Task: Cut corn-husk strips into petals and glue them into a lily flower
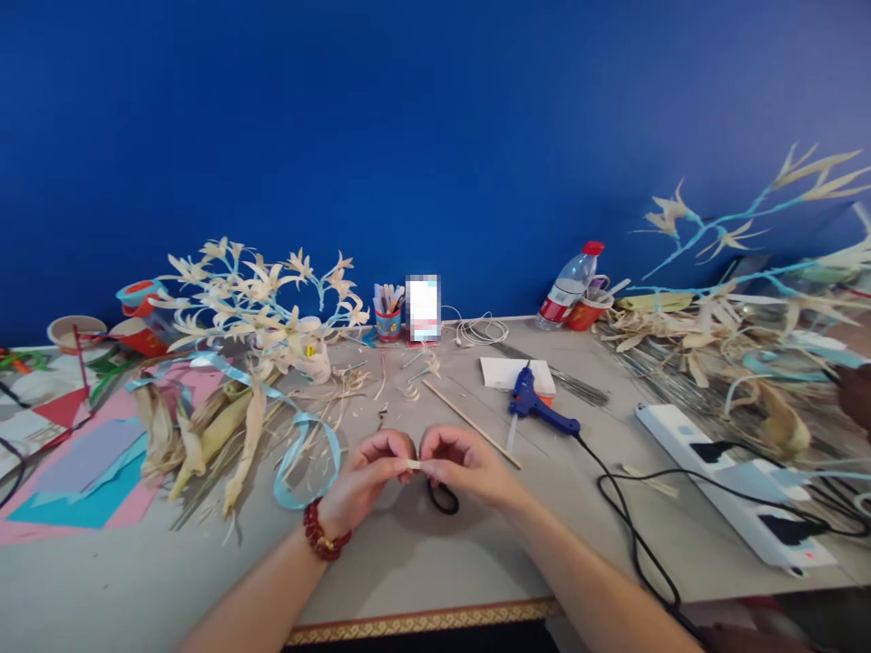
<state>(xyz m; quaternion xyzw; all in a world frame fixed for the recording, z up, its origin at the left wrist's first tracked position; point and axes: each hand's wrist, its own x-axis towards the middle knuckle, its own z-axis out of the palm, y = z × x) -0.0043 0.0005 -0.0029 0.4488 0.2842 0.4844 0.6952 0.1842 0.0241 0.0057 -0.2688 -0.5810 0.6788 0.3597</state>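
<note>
My left hand (373, 473) and my right hand (464, 464) meet over the middle of the grey table (422, 562). Both pinch a small pale strip (414, 465) between thumbs and fingertips. A red bead bracelet (322, 537) circles my left wrist. Black scissor handles (444, 498) lie on the table just under my right hand. A thin wooden stick (471, 423) lies just beyond my right hand. A blue glue gun (540, 409) rests to the right of it, its black cord running toward the front edge.
Corn husks and a light blue ribbon (303, 458) lie at left beside coloured paper sheets (82, 467). Husk flower branches (259, 304) stand behind. A white power strip (735, 494) sits at right. A bottle (568, 286), cups and another person's hand (856, 394) are further off.
</note>
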